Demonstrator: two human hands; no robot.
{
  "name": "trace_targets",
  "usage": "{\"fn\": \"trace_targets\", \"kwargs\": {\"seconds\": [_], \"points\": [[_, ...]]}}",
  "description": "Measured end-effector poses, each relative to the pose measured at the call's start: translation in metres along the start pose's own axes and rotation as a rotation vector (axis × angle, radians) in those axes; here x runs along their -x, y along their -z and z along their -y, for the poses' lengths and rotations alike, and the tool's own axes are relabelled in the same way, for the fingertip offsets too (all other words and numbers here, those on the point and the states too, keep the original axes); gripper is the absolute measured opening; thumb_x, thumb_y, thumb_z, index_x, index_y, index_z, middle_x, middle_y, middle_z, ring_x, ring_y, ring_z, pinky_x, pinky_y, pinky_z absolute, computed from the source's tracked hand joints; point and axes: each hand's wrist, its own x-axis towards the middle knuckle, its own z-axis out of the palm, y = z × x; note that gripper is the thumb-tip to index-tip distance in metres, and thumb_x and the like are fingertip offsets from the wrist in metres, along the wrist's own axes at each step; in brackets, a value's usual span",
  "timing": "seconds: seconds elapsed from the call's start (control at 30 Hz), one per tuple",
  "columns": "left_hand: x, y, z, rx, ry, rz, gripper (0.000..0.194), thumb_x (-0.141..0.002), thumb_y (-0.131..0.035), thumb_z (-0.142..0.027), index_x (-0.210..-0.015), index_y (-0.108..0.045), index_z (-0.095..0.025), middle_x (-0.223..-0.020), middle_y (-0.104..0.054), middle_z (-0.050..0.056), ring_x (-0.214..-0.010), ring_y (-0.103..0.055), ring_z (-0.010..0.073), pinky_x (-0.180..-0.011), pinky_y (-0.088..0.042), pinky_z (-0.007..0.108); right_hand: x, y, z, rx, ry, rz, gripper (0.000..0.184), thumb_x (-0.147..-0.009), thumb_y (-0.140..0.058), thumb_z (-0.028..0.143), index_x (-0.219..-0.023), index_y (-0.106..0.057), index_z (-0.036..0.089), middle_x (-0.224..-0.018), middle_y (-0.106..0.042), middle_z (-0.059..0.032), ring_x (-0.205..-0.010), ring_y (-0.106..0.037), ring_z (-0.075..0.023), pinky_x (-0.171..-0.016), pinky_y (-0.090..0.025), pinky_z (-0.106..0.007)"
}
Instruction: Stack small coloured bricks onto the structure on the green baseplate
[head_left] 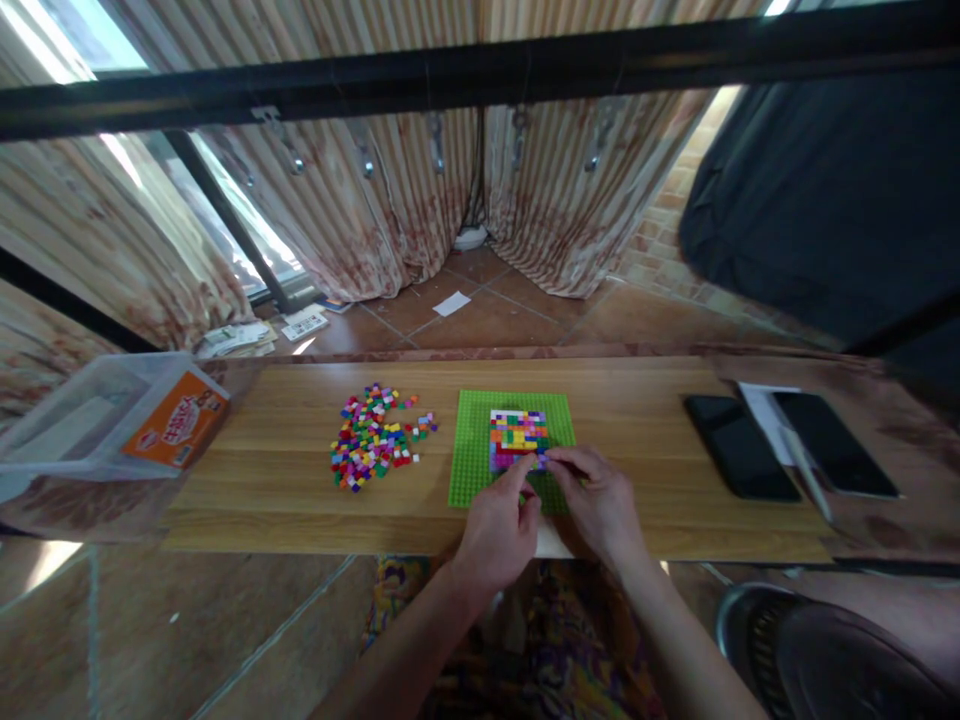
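A green studded baseplate (469,440) lies on the wooden board, and a flat patch of small multicoloured toy bricks (517,430) is built up on it. White, yellow, orange, red and purple pieces show in its rows. My left hand (496,530) reaches over the plate's front, thumb and index finger pinched at the patch's near edge. From the right, my right hand (596,500) pinches at the near right corner, beside small purple bricks (541,461). The fingertips almost meet. They hide whatever small piece is between them and part of the front row.
Left of the plate spreads a heap of loose bricks (371,440). A clear plastic tub (97,410) with an orange label stands at the far left. Two dark phones (739,445), white paper (765,415) and a pen-like stick (806,470) lie right. A black bar (420,85) crosses above.
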Motion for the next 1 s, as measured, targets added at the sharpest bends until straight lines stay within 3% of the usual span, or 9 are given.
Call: {"fn": "trace_targets", "kwargs": {"seconds": [0.3, 0.53, 0.73, 1.0], "points": [[-0.001, -0.006, -0.002, -0.044, 0.009, 0.015, 0.053, -0.087, -0.049, -0.016, -0.140, -0.047, -0.020, -0.101, -0.071, 0.007, -0.087, -0.066, 0.0190, -0.088, -0.052, 0.035, 0.003, -0.008, -0.005, -0.250, -0.192, -0.049, 0.026, -0.078, -0.068, 0.045, -0.086, -0.077, 0.022, -0.092, -0.075, -0.0069, -0.086, -0.067, -0.0205, -0.079, -0.054, -0.036], [-0.001, -0.007, -0.004, -0.053, 0.036, 0.012, 0.052, -0.088, -0.049, -0.017, -0.140, -0.047, -0.020, -0.101, -0.071, 0.007, -0.089, -0.066, 0.0202, -0.089, -0.052, 0.037, -0.004, -0.019, 0.005, -0.526, -0.421, -0.179, 0.032, -0.060, -0.080, 0.045, -0.073, -0.071, 0.017, -0.070, -0.069, -0.0026, -0.064, -0.060, -0.0140, -0.062, -0.050, -0.027], [-0.003, -0.010, -0.002, -0.080, 0.018, 0.003, 0.053, -0.088, -0.049, -0.016, -0.140, -0.047, -0.020, -0.098, -0.071, 0.007, -0.090, -0.066, 0.0203, -0.090, -0.052, 0.037, -0.006, -0.021, 0.008, -0.559, -0.462, -0.198, 0.033, -0.057, -0.080, 0.045, -0.070, -0.069, 0.017, -0.062, -0.065, -0.0011, -0.054, -0.052, -0.0108, -0.050, -0.042, -0.023], [-0.002, -0.013, -0.001, -0.130, -0.001, 0.009, 0.051, -0.089, -0.046, -0.016, -0.139, -0.047, -0.017, -0.101, -0.070, 0.010, -0.094, -0.066, 0.0232, -0.092, -0.052, 0.040, -0.006, -0.023, 0.006, -0.548, -0.471, -0.203, 0.031, -0.056, -0.081, 0.043, -0.069, -0.070, 0.017, -0.064, -0.067, -0.0018, -0.057, -0.055, -0.0122, -0.054, -0.045, -0.025]]}}
